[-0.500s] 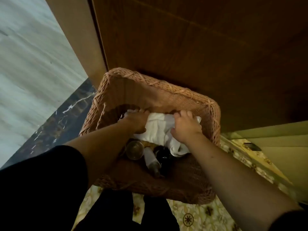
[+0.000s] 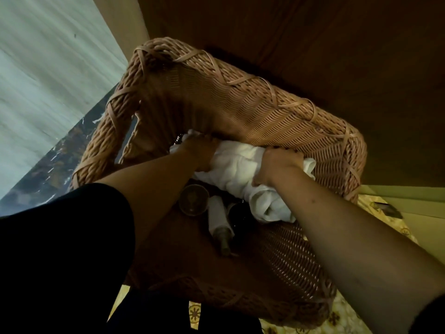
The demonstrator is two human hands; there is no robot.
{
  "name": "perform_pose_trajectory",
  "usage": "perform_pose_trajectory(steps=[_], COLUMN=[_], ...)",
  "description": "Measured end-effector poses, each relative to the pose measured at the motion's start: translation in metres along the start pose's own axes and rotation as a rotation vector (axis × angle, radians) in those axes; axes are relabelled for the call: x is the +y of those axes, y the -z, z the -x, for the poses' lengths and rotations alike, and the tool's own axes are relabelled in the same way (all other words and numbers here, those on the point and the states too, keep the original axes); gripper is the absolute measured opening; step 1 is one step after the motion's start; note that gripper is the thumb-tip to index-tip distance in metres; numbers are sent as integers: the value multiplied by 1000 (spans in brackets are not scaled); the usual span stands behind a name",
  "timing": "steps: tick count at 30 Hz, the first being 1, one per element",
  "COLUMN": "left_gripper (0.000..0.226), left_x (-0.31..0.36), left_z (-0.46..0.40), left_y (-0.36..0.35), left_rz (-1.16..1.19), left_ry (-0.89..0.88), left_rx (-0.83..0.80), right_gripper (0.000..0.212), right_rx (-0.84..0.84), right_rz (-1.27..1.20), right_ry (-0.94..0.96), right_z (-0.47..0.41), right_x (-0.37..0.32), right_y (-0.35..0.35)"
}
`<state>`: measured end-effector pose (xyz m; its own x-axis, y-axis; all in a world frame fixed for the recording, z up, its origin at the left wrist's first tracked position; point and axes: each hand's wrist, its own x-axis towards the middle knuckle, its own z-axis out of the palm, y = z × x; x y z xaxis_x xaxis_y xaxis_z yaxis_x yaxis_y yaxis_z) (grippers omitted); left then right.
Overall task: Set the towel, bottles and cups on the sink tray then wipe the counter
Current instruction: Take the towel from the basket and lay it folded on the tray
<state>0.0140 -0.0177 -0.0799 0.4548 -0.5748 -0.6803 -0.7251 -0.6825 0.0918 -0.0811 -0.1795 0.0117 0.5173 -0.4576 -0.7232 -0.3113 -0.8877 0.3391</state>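
Hands reach down together into a wicker basket [image 2: 284, 109] that sits on a patterned yellow floor [image 2: 346, 317] against a dark wood panel [image 2: 313, 44]. The left hand [image 2: 201, 153] is curled over one end of a white towel [image 2: 238, 165], fingers closed into the cloth near the basket's far wall. The right hand [image 2: 277, 166] is clenched on the other end, knuckles up, with a loose fold of the towel bunched below the wrist and a corner poking out past the fingers toward the right wall. Between the two hands the towel is gathered into a thick roll, lying across the far half of the basket's inside; whether it is lifted clear of the bottom or resting there cannot be told. Just below the towel, nearer the person, a cup [image 2: 193, 200] lies with its round mouth facing the camera, beside the left forearm. Next to it a white bottle [image 2: 218, 216] lies on its side, its narrow dark top pointing toward the near rim. A dark bottle [image 2: 238, 215] lies just right of the white one, touching the towel's hanging fold; its shape is hard to make out in the shadow. A black sleeve [image 2: 60, 249] covers the left upper arm and fills the lower left. To the left of the basket runs a dark marbled strip [image 2: 55, 165], with a pale grey surface [image 2: 43, 80] beyond it.
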Motion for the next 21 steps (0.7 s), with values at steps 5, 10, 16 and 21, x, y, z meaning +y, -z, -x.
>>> perform_pose_trajectory(steps=[5, 10, 16, 21], left_gripper=[43, 41, 41, 55], left_x=[-1, -9, -14, -16], left_z=[-11, -8, 38, 97], left_y=[2, 7, 31, 63], left_rz=[-65, 71, 149, 230], left_ry=[-32, -3, 108, 153], left_rx=[51, 30, 151, 267], right_gripper=[77, 55, 58, 63], right_rx=[-21, 75, 187, 299], right_rz=[-105, -106, -26, 41], right_ry=[30, 86, 181, 252], right_z=[-4, 11, 55, 107], right_x=[3, 10, 21, 40], right_y=[10, 21, 62, 105])
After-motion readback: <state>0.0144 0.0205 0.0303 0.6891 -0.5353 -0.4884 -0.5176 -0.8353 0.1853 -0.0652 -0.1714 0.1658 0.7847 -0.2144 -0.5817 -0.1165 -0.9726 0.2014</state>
